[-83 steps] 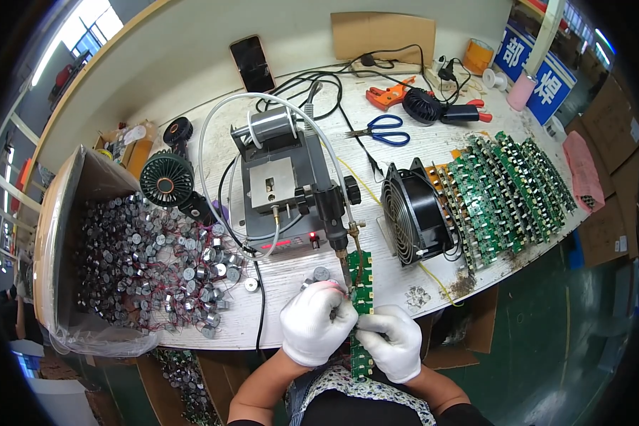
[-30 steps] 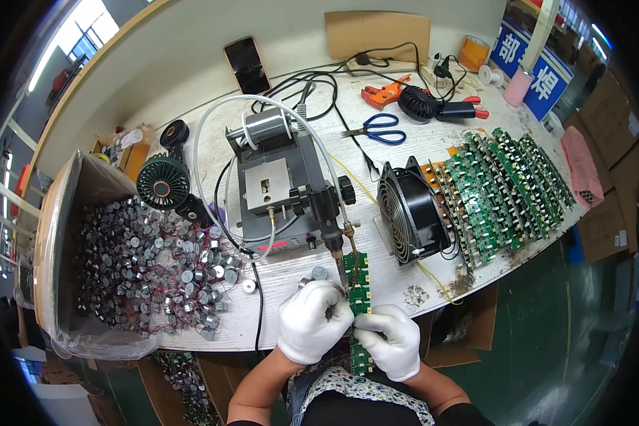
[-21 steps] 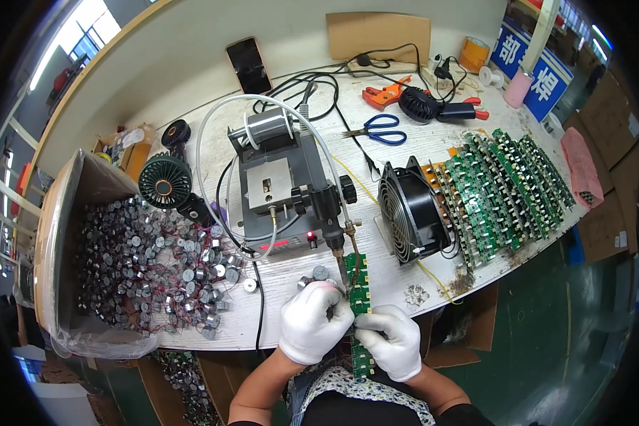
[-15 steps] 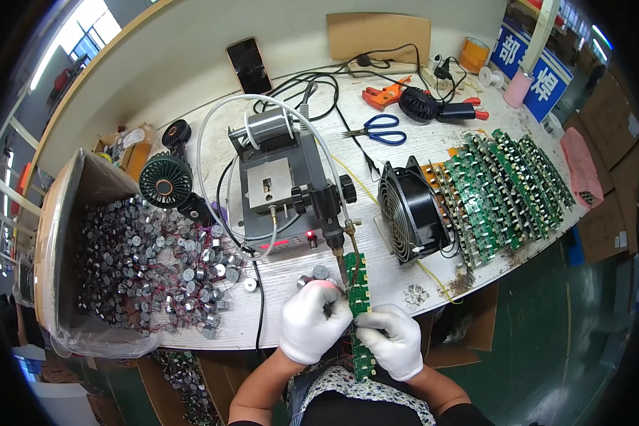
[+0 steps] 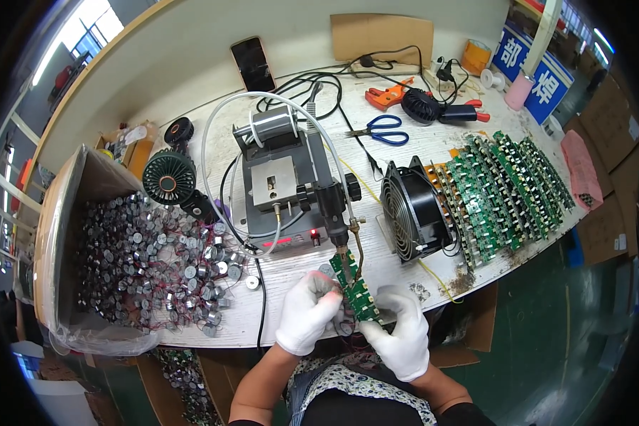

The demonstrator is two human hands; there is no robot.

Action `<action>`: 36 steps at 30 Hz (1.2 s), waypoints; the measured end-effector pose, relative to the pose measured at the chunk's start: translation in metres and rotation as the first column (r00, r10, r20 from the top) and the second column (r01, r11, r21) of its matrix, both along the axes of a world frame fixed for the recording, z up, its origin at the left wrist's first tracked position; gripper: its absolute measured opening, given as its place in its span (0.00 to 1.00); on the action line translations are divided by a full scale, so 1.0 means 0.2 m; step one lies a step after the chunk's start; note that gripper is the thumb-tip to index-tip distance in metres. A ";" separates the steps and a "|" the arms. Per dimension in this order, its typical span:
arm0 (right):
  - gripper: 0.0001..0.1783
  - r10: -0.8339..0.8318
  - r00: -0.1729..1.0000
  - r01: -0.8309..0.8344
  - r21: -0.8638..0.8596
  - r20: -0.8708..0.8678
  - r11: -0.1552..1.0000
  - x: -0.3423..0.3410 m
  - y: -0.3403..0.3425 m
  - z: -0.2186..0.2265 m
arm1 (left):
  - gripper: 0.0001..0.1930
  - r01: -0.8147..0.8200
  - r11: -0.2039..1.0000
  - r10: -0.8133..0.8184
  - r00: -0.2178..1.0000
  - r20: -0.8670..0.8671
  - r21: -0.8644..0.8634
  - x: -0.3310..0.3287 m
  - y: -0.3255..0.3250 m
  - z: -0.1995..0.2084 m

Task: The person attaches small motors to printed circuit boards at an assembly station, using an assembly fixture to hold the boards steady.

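A strip of green circuit boards (image 5: 363, 301) lies slanted under the soldering iron tip (image 5: 343, 253) of a bench soldering machine (image 5: 270, 188). Gripping the strip's near right end is my right hand (image 5: 401, 334), in a white glove, thumb and fingers bent round the edge. My left hand (image 5: 307, 312), gloved too, is closed in a pinch at the strip's left edge, close beneath the tip. What its fingertips hold is hidden. Small round motors (image 5: 344, 325) with thin wires show between the hands, below the strip. A thin bent tube (image 5: 361, 252) reaches down beside the iron.
Many loose motors (image 5: 192, 273) spill from a plastic-lined box (image 5: 64, 234) at left. A square fan (image 5: 413, 213) stands right of the machine, before rows of boards (image 5: 500, 192). Farther back are blue-handled scissors (image 5: 387, 130), an orange tool (image 5: 387, 96), cables and a phone (image 5: 252, 64).
The board strip has moved away from me under the iron and turned, its near end swinging right. My right hand shifted slightly with it. Motors below the strip have come into view.
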State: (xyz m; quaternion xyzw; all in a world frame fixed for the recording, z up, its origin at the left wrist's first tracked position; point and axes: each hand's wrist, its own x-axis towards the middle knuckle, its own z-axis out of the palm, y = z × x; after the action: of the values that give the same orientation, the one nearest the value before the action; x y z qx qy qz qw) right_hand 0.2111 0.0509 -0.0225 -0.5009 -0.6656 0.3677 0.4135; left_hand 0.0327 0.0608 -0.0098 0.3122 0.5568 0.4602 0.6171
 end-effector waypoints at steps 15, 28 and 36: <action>0.31 -0.030 0.962 -0.070 -0.354 -0.270 0.933 -0.06 0.02 -0.05 | 0.05 -0.041 0.908 0.256 0.841 -0.476 0.416 -0.14 -0.08 -0.11; 0.08 0.183 0.983 -0.183 0.002 -0.013 0.983 -0.07 0.06 0.02 | 0.17 0.059 0.967 0.242 0.079 -0.967 0.247 -0.35 -0.10 -0.06; 0.09 0.243 0.970 -0.243 0.022 0.031 0.970 -0.05 0.06 0.02 | 0.26 -0.078 0.872 0.433 0.580 -0.689 0.482 -0.17 -0.21 -0.08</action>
State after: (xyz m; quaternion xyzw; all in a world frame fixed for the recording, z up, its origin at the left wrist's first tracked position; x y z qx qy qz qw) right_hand 0.2002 0.0632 -0.0185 -0.4154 -0.7323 0.3998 0.3624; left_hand -0.0014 0.0180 -0.0250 0.5136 0.7011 0.4680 0.1604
